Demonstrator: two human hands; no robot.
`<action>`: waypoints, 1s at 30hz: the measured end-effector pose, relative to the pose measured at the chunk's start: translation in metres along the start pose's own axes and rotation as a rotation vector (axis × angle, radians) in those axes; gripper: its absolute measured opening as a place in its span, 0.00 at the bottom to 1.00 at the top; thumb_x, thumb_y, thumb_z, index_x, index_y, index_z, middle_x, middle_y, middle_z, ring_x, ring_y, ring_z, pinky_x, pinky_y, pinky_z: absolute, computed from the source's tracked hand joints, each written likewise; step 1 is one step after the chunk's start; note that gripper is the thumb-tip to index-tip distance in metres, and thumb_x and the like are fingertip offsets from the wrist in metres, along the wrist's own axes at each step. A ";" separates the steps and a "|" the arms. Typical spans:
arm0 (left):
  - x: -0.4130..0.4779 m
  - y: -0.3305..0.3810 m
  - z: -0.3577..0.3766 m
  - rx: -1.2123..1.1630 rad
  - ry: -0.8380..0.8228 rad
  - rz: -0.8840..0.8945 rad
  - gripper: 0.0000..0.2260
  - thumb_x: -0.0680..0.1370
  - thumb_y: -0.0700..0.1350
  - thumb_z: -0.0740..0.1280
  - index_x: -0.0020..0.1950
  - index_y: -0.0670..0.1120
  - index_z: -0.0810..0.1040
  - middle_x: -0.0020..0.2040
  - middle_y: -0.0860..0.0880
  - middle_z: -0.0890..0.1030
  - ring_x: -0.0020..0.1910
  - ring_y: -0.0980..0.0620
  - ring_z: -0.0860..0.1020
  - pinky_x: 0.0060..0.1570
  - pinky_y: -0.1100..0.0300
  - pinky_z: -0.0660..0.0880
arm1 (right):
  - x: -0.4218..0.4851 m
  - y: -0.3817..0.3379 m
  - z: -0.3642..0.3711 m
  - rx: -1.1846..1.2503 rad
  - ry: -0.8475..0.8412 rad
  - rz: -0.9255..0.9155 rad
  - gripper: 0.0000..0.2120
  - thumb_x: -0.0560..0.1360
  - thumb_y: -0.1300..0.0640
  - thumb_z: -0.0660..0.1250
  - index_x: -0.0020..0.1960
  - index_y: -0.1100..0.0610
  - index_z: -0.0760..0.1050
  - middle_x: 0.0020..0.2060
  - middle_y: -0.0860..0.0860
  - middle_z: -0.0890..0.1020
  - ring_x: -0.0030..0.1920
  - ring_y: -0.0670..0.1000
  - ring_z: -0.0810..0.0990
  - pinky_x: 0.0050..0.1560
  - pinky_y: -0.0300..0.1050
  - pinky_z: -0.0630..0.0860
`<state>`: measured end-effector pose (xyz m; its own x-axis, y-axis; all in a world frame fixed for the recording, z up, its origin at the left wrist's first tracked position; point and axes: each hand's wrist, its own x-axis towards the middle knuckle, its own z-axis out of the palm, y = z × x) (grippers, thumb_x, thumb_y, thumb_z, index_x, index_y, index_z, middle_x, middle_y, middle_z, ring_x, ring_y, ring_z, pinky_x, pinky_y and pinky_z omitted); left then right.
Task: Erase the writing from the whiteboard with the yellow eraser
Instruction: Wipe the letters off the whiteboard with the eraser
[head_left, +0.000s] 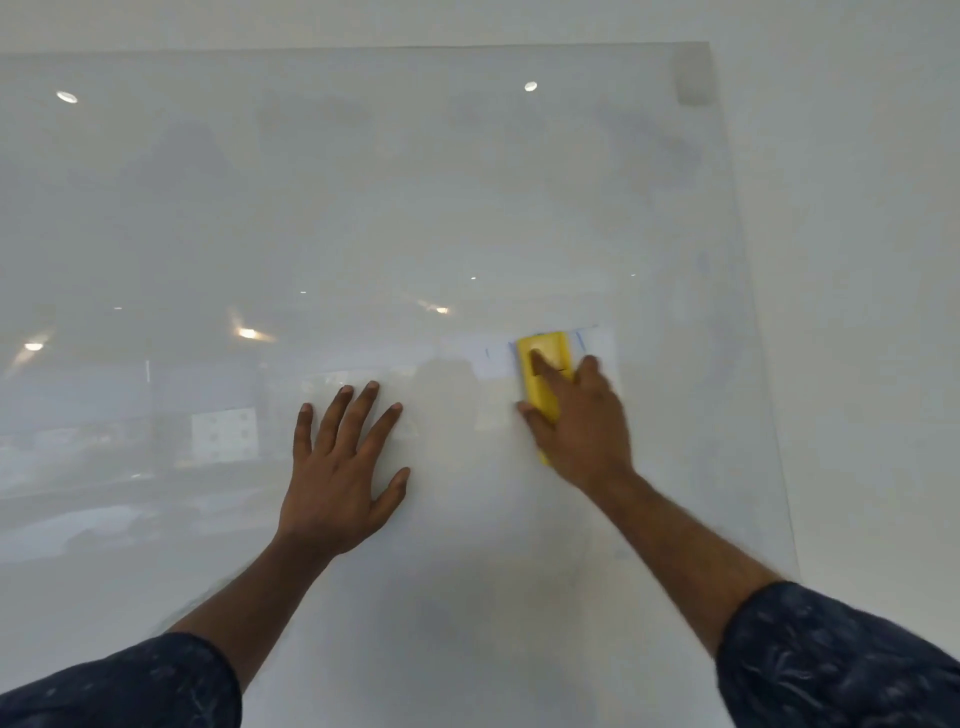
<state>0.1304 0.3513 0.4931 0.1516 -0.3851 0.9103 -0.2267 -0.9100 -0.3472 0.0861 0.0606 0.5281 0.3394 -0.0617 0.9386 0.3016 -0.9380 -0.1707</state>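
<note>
A glossy whiteboard (363, 208) fills most of the view. My right hand (582, 426) presses the yellow eraser (548, 364) flat against the board, right of centre, with the forefinger stretched along its back. Faint blue marker strokes (581, 340) show just beside the eraser's upper end, with one short stroke to its left. My left hand (343, 467) lies flat on the board with fingers spread, to the left of the eraser and holding nothing. The right hand looks slightly blurred.
The board's right edge (748, 291) runs down against a plain white wall (857, 260). A small translucent mount (693, 75) sits at the board's top right corner. Ceiling lights and a room reflect in the board's left half.
</note>
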 end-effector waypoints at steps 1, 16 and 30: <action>0.000 -0.001 0.000 -0.001 0.001 0.000 0.31 0.79 0.62 0.57 0.80 0.50 0.64 0.83 0.45 0.59 0.82 0.41 0.56 0.79 0.36 0.50 | -0.006 -0.011 0.006 -0.028 -0.035 -0.076 0.28 0.75 0.44 0.66 0.73 0.48 0.67 0.58 0.63 0.72 0.50 0.64 0.76 0.50 0.53 0.73; 0.001 -0.006 -0.009 0.024 -0.042 0.033 0.31 0.79 0.62 0.58 0.80 0.51 0.66 0.82 0.46 0.61 0.81 0.43 0.58 0.77 0.36 0.54 | 0.006 -0.040 0.009 -0.141 -0.067 -0.174 0.28 0.75 0.46 0.63 0.74 0.46 0.63 0.56 0.60 0.71 0.49 0.62 0.74 0.46 0.53 0.71; 0.024 -0.010 -0.017 -0.002 -0.072 0.078 0.30 0.78 0.61 0.59 0.77 0.49 0.69 0.82 0.45 0.61 0.80 0.39 0.60 0.75 0.36 0.55 | 0.006 0.019 -0.012 -0.215 -0.111 -0.284 0.28 0.73 0.46 0.66 0.72 0.42 0.67 0.54 0.59 0.74 0.48 0.61 0.75 0.50 0.53 0.67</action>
<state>0.1194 0.3541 0.5220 0.2022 -0.4648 0.8620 -0.2427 -0.8765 -0.4157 0.0829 0.0378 0.5337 0.3674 0.2378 0.8992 0.2077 -0.9633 0.1698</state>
